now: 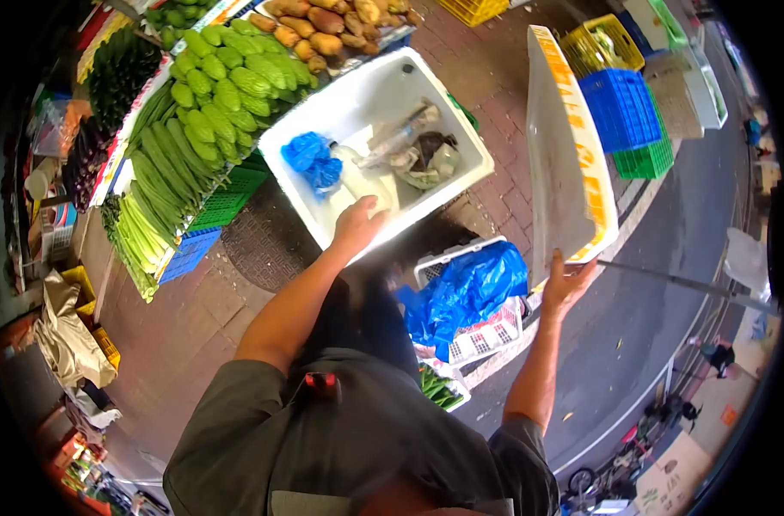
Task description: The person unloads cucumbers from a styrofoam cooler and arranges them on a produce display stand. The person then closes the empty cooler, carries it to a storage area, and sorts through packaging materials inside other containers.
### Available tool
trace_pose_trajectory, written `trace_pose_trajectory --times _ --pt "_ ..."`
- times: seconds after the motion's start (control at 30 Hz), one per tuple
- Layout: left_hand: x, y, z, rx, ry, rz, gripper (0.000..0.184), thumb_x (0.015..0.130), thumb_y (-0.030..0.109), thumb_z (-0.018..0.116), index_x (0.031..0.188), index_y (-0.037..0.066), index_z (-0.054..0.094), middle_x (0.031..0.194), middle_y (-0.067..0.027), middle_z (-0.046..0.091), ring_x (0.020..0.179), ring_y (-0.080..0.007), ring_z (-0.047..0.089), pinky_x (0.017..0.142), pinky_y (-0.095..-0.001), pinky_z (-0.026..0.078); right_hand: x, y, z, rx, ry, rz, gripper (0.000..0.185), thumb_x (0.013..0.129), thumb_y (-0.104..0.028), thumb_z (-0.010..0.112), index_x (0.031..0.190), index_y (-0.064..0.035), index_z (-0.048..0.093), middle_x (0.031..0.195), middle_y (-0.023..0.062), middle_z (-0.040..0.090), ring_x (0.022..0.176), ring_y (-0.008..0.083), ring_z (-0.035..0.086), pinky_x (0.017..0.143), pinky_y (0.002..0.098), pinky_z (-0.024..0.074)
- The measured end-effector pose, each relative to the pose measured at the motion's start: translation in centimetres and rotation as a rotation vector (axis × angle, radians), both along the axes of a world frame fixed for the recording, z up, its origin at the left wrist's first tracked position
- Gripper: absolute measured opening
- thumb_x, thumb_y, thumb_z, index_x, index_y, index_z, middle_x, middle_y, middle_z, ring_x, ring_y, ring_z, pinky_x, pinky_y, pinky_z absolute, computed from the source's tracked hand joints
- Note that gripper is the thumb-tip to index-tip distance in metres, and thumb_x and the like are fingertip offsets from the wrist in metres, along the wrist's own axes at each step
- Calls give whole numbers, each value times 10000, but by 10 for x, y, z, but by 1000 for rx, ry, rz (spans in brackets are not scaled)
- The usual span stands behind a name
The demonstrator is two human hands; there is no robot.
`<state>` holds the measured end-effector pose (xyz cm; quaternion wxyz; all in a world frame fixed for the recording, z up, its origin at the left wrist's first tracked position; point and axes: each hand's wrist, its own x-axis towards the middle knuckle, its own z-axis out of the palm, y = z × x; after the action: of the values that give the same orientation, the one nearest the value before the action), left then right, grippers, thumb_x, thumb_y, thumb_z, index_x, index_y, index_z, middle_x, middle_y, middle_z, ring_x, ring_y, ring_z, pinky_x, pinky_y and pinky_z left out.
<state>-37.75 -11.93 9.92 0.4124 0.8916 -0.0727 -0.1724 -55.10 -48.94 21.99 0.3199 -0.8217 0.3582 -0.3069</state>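
Note:
A white foam box (448, 90) stands in front of me, uncovered. Inside it are a crumpled blue plastic bag (313, 161), a pale bag-like item (357, 181), and some clear and dark plastic bags (426, 159). My left hand (357, 225) reaches over the near rim into the box, fingers loosely extended beside the pale item; nothing shows in its grasp. Off to the right, my right hand (567, 285) grips the lower end of a foam lid (572, 146) with orange markings along its edge. The lid is tipped up on its side, apart from the box.
Bitter melons (224, 86), long green gourds (172, 159) and brown tubers (323, 30) fill a stall at left. A blue bag (473, 288) covers a white basket (486, 337) near my legs. Stacked crates (620, 107) stand by the road, and a pole (684, 286) extends right.

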Motion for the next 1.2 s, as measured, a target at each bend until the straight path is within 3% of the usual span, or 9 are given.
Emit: trace_pose_trajectory --times 0.13,0.23,0.37,0.47,0.53,0.8,0.9,1.13,1.2 --pt "20 73 25 -30 -135 131 373 891 251 739 1182 31 664 1071 -151 733 881 -262 697 792 -349 539 58 95 45 -72 -53 164 678 766 -53 795 1364 -2 480 1174 180 575 1071 313 608 1027 454 444" --pt "68 149 34 -30 -196 320 396 899 251 735 1186 -10 653 1099 -171 724 924 -228 696 835 -328 535 96 154 47 -359 -13 281 723 694 -25 776 1359 -50 494 1170 146 583 1128 379 572 1190 642 135" --pt "112 237 47 -330 -102 394 393 931 250 706 1169 -55 636 1087 -157 710 1003 -202 661 901 -310 507 131 282 60 -436 59 520 715 720 -26 731 1385 -51 470 1332 156 543 1270 371 491 1159 681 145" --pt "118 287 30 -348 15 348 428 921 300 710 1164 -46 646 1059 -155 714 967 -221 677 875 -326 521 133 379 46 -351 176 627 664 809 -238 754 1386 -47 488 1346 164 525 1313 360 455 1158 691 150" --pt "121 304 52 -559 299 501 422 935 363 693 1149 1 661 990 -71 695 820 -164 627 731 -292 495 130 425 42 -331 229 756 633 800 -248 769 1341 -38 517 1327 186 546 1302 380 469 1134 696 220" --pt "162 294 48 -441 43 224 389 955 306 696 1080 -60 652 920 -37 637 854 -134 569 809 -278 473 82 306 -76 -146 425 -194 638 851 -396 738 1260 63 566 1216 259 617 1161 414 574 1012 503 424" --pt "175 252 55 -517 241 164 620 959 386 683 1305 -111 555 1210 -188 667 1142 -217 614 1004 -320 463 78 262 -119 400 457 -269 706 875 -536 663 1193 91 602 1132 273 648 1072 402 616 929 471 467" --pt "177 209 50 -220 161 -123 516 928 293 698 1292 -49 565 1176 -182 668 1095 -270 631 925 -357 492 85 234 -97 387 416 -245 728 896 -584 615 1130 106 620 1001 271 673 908 363 642 845 440 482" --pt "156 212 66 -501 264 39 565 916 139 699 1397 -43 466 1259 -172 628 1137 -255 612 952 -357 492 97 207 -103 354 279 -164 622 923 -539 609 1096 58 645 965 238 684 899 339 643 814 430 483"
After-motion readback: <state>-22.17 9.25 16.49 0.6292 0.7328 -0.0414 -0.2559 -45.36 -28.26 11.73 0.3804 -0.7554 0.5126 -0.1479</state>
